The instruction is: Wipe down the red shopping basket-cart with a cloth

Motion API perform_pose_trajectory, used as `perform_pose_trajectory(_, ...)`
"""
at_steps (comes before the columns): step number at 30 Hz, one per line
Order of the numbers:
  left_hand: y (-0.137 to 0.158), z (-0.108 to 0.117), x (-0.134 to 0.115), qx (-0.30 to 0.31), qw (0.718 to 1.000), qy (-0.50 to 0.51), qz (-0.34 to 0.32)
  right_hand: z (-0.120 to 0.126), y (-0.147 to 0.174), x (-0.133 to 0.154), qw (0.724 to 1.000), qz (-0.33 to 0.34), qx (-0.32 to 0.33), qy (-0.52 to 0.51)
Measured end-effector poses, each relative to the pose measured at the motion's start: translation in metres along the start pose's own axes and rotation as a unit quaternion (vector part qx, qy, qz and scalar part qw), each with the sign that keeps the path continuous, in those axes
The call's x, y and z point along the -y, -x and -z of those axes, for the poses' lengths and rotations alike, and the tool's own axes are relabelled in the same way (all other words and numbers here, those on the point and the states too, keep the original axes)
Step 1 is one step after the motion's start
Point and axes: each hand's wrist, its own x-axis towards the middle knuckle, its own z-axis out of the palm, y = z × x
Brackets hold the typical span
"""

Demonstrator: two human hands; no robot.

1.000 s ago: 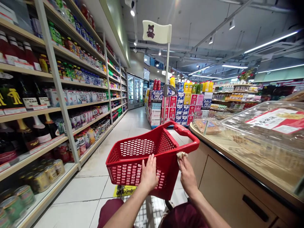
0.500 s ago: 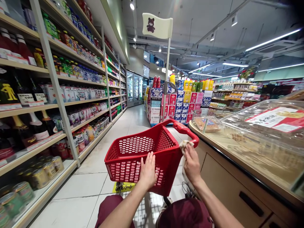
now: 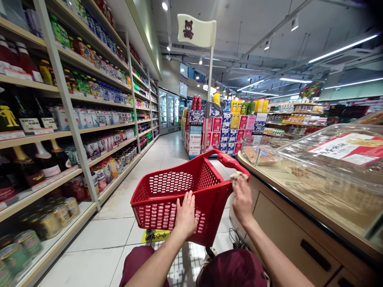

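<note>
In front of me stands a small red plastic shopping cart with a perforated basket and a pole rising behind it. My left hand lies flat against the basket's near side, fingers stretched out and together. A pale, crumpled cloth is gripped in my right hand, pressed on the side of the cart's red handle near its right end. The cart's inside floor is mostly hidden by its near wall.
Drink shelves line the left side. On the right is a wooden counter with clear plastic covers. Stacked drink cartons stand beyond the cart. A yellow floor sticker and black cables lie low down.
My right hand has shifted slightly with the cloth, moving a little up and right along the handle's side. My left hand stays on the basket.
</note>
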Motion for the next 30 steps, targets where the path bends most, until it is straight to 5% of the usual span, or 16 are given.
perform_pose_trajectory(3, -0.001, 0.001, 0.001, 0.002, 1.0, 0.002, -0.003, -0.004, 0.01, 0.012, 0.995, 0.081, 0.053, -0.026)
perform_pose_trajectory(8, -0.001, -0.002, 0.001, -0.005, 1.0, 0.01, -0.002, -0.007, -0.007, 0.01, 0.999, 0.0, 0.035, 0.021)
perform_pose_trajectory(13, 0.0, -0.006, 0.002, -0.017, 1.0, 0.006, -0.003, -0.008, -0.014, 0.018, 0.991, 0.079, 0.103, 0.012)
perform_pose_trajectory(18, -0.005, -0.001, -0.005, -0.034, 0.999, -0.005, -0.003, -0.01, -0.016, 0.023, 0.995, 0.032, 0.072, 0.061)
perform_pose_trajectory(24, -0.01, 0.005, -0.008, -0.053, 0.999, -0.005, 0.009, -0.009, -0.007, 0.053, 0.971, 0.149, 0.173, 0.069)
perform_pose_trajectory(30, -0.004, -0.003, 0.001, -0.043, 0.999, 0.017, -0.013, -0.013, -0.009, 0.063, 0.979, 0.074, 0.156, 0.105)
